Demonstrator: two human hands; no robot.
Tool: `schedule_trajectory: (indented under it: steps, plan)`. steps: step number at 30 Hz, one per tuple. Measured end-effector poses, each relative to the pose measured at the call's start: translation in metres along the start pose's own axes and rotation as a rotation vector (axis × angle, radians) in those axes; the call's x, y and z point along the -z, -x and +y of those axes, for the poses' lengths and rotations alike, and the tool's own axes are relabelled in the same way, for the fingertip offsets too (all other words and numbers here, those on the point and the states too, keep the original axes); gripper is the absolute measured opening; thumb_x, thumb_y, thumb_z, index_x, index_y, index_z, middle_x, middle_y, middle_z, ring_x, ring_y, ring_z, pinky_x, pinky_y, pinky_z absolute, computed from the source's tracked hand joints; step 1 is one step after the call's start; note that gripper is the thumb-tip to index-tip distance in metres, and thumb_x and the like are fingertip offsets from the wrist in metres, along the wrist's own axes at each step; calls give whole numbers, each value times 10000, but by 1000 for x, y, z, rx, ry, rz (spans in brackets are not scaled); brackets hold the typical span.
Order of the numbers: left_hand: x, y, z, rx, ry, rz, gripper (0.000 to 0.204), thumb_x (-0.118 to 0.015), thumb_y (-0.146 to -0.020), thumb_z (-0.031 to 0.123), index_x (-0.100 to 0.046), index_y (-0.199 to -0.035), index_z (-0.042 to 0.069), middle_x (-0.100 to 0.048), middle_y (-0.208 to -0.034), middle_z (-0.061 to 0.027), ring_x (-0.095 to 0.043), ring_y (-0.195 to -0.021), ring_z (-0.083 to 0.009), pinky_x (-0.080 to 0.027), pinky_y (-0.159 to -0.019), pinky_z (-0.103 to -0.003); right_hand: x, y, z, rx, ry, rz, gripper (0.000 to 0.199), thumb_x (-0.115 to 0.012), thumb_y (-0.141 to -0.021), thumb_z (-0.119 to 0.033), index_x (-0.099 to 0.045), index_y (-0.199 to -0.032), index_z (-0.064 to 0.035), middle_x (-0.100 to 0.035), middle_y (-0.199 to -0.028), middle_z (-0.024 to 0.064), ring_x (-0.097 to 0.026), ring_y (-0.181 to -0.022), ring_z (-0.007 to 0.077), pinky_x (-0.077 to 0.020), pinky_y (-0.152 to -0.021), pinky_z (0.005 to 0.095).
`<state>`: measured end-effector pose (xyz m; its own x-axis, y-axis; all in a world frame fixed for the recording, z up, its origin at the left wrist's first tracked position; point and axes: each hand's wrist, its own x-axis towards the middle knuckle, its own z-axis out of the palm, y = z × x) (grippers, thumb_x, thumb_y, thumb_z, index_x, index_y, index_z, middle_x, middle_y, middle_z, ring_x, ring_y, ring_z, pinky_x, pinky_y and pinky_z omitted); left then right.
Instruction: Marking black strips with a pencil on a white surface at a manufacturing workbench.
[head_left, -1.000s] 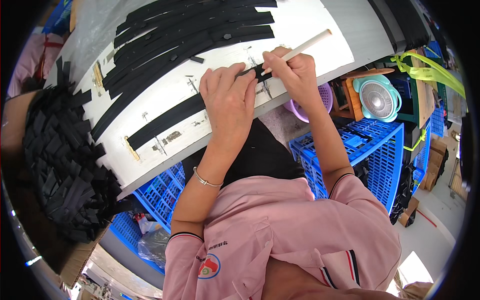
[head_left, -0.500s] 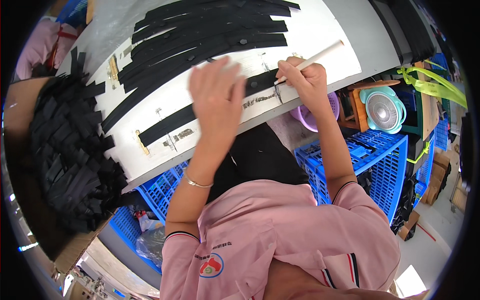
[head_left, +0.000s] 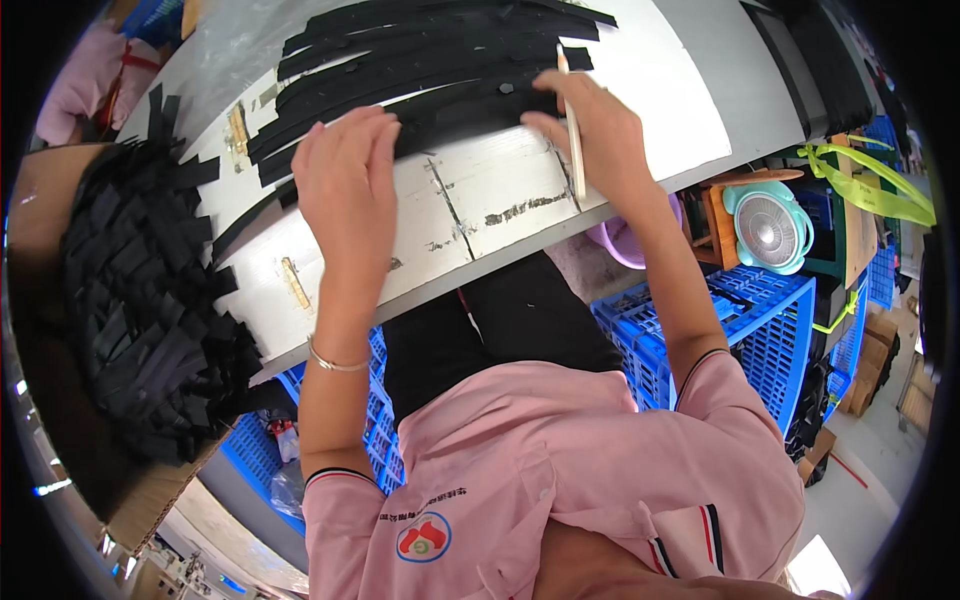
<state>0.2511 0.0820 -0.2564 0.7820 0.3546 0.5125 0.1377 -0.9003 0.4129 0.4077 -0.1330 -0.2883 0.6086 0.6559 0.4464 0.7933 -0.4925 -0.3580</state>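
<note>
Between my two hands a black fabric strip, slightly blurred, lies along the near side of a row of similar black strips on the white marked board. My left hand has its fingers bent together at the strip's left part; the exact grip is hidden behind the fingers. A white pencil-like marker is tucked in my right hand, its thin end pointing away from me. The thumb and forefinger of that hand reach to the strip's right end.
A cardboard box heaped with short black strips stands at the left. Below the table's right edge are blue crates, a purple basket and a turquoise fan. Dark lines and worn marks cross the board.
The strip has moved from the board's near part up to the row of strips. My left hand went left, my right hand went away from me, and the marker turned upright.
</note>
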Motion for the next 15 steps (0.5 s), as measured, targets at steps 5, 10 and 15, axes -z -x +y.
schedule_trajectory:
  steps: [5, 10, 15]
  plan:
    - [-19, 41, 37, -152, 130, -60, 147, -754, -889, 110, -753, -1018, 38, -731, -1159, -96, -676, -1083, -275, -443, -1075, -466, -4, -27, 19, -174, -383, 42, 283, -781, -902, -172, -683, -1156, -96, -674, -829, 72, -676, -736, 191, -547, -690, 301]
    - [-30, 54, 48, -58, 242, -117, 219, -763, -881, 128, -755, -1065, 10, -721, -1198, -132, -646, -1172, -314, -426, -1097, -486, 18, 6, -7, -207, -387, 152, 262, -765, -924, -160, -698, -1158, -61, -726, -891, 91, -708, -792, 163, -563, -726, 280]
    - [-34, 61, 49, -89, 206, -152, 243, -735, -901, 99, -732, -1125, 4, -672, -1269, -155, -587, -1263, -337, -395, -1132, -501, 44, 64, -26, -137, -280, -52, 413, -839, -829, -283, -706, -1175, -102, -726, -1160, 87, -649, -1125, 287, -503, -982, 383]
